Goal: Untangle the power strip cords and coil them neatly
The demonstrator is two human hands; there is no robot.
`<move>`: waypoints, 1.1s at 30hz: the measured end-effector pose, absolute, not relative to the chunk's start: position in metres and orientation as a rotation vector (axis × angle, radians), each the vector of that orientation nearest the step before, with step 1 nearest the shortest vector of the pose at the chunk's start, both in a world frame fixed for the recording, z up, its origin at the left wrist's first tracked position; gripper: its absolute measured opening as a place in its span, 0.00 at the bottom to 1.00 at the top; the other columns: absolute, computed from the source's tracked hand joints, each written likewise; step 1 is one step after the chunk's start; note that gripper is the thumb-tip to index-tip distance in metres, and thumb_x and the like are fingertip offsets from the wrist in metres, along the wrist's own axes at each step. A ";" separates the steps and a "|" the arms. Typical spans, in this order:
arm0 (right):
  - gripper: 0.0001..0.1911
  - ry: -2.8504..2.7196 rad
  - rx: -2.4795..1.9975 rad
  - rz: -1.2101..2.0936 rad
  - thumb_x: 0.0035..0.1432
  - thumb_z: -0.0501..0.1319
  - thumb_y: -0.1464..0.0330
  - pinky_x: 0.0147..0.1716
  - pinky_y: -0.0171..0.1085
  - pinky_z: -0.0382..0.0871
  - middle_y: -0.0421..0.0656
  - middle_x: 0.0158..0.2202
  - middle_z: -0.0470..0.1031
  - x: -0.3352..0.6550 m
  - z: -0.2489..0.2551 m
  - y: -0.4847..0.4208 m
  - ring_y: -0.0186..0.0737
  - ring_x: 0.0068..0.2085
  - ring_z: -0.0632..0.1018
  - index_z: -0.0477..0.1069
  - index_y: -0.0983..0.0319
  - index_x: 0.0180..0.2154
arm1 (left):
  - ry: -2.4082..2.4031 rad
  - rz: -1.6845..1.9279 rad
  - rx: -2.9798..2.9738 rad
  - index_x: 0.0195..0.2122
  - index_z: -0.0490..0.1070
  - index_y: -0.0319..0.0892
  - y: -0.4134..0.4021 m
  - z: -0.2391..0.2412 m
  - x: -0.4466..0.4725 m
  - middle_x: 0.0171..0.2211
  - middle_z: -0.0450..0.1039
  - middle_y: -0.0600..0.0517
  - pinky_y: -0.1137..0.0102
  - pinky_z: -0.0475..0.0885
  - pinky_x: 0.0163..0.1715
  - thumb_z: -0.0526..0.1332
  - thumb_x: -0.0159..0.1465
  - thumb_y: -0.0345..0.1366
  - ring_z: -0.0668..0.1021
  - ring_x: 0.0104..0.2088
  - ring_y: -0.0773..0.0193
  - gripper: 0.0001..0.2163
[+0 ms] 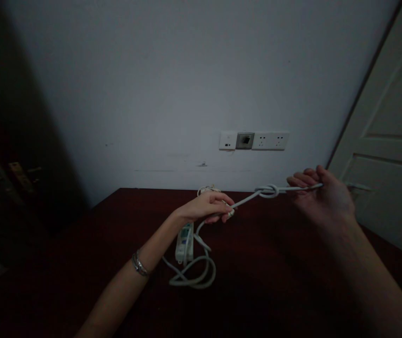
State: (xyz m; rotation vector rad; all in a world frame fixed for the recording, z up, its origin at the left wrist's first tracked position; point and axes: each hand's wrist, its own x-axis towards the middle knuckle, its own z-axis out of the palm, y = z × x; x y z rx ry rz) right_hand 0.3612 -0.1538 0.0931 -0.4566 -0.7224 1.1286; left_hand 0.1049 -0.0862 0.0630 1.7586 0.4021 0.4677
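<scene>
Right hand (pixel 330 195), fingers curled, and left hand (pixel 209 206), pinching lightly, hold the cable (pixel 246 200) over the tabletop (pixel 116 220) towards its far edge, where gentle, even tension should best control the loose knot (pixel 267 190) between them.

Power strip (pixel 181 248): far end hidden behind left hand (pixel 212 206). Right door (pixel 396 188) cut off; left metal plate (pixel 19 174) blurred.

Dim light, greyish wall (pixel 144 94), table (pixel 257 272) sunk in shadow, blurred, stretched edges
</scene>
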 end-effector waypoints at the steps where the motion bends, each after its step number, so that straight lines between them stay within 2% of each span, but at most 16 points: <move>1: 0.16 -0.704 -0.458 1.140 0.59 0.52 0.66 0.13 0.28 0.55 0.37 0.16 0.50 0.362 0.092 -0.152 0.30 0.19 0.57 0.58 0.60 0.20 | 0.417 0.441 1.795 0.40 0.67 0.36 -0.087 0.065 0.100 0.22 0.69 0.55 0.77 0.54 0.12 0.59 0.58 0.38 0.63 0.13 0.77 0.12; 6: 0.13 -0.736 -0.513 1.287 0.55 0.56 0.67 0.12 0.27 0.52 0.36 0.14 0.49 0.351 0.084 -0.143 0.28 0.18 0.56 0.60 0.60 0.20 | 0.392 0.232 1.919 0.42 0.68 0.37 -0.085 0.068 0.085 0.22 0.68 0.55 0.75 0.62 0.17 0.58 0.60 0.38 0.69 0.17 0.73 0.12; 11: 0.11 -0.821 -0.597 1.369 0.54 0.58 0.65 0.11 0.28 0.45 0.32 0.12 0.45 0.325 0.080 -0.138 0.25 0.15 0.51 0.63 0.61 0.22 | 0.342 0.227 1.904 0.53 0.60 0.41 -0.086 0.064 0.091 0.25 0.69 0.55 0.75 0.65 0.19 0.58 0.60 0.38 0.71 0.19 0.73 0.20; 13: 0.11 -0.860 -0.677 1.388 0.55 0.57 0.62 0.11 0.28 0.44 0.32 0.11 0.44 0.315 0.080 -0.139 0.25 0.13 0.50 0.64 0.61 0.24 | 0.311 0.283 1.898 0.54 0.59 0.42 -0.090 0.063 0.094 0.26 0.70 0.55 0.75 0.65 0.20 0.59 0.59 0.37 0.71 0.19 0.74 0.22; 17: 0.10 -0.895 -0.816 1.350 0.56 0.56 0.60 0.11 0.28 0.43 0.30 0.10 0.46 0.302 0.079 -0.141 0.24 0.12 0.51 0.63 0.60 0.31 | 0.290 0.311 1.943 0.50 0.65 0.40 -0.097 0.062 0.097 0.27 0.69 0.54 0.74 0.67 0.21 0.60 0.59 0.39 0.70 0.18 0.74 0.18; 20: 0.11 -0.934 -0.867 1.275 0.56 0.57 0.59 0.11 0.27 0.42 0.29 0.10 0.48 0.300 0.074 -0.142 0.24 0.11 0.52 0.59 0.59 0.32 | 0.322 0.293 2.011 0.47 0.67 0.39 -0.099 0.060 0.098 0.26 0.70 0.53 0.73 0.67 0.21 0.62 0.57 0.41 0.71 0.19 0.73 0.18; 25: 0.15 -1.060 -0.930 1.096 0.54 0.59 0.56 0.10 0.26 0.43 0.28 0.10 0.50 0.301 0.063 -0.137 0.24 0.09 0.52 0.56 0.58 0.31 | 0.376 0.270 2.171 0.44 0.66 0.40 -0.111 0.052 0.107 0.25 0.69 0.54 0.74 0.64 0.20 0.65 0.52 0.47 0.72 0.20 0.71 0.22; 28: 0.18 -1.087 -0.949 1.050 0.53 0.58 0.53 0.09 0.26 0.43 0.28 0.10 0.50 0.300 0.059 -0.135 0.24 0.09 0.52 0.56 0.58 0.32 | 0.399 0.455 2.456 0.46 0.64 0.41 -0.124 0.050 0.116 0.27 0.70 0.54 0.74 0.64 0.23 0.65 0.52 0.48 0.72 0.24 0.70 0.25; 33: 0.18 -1.017 -0.884 1.232 0.53 0.56 0.51 0.10 0.27 0.45 0.29 0.11 0.53 0.301 0.061 -0.135 0.26 0.10 0.53 0.56 0.58 0.34 | 0.255 0.768 2.894 0.41 0.68 0.41 -0.137 0.049 0.122 0.34 0.73 0.51 0.73 0.65 0.29 0.56 0.62 0.42 0.74 0.32 0.68 0.11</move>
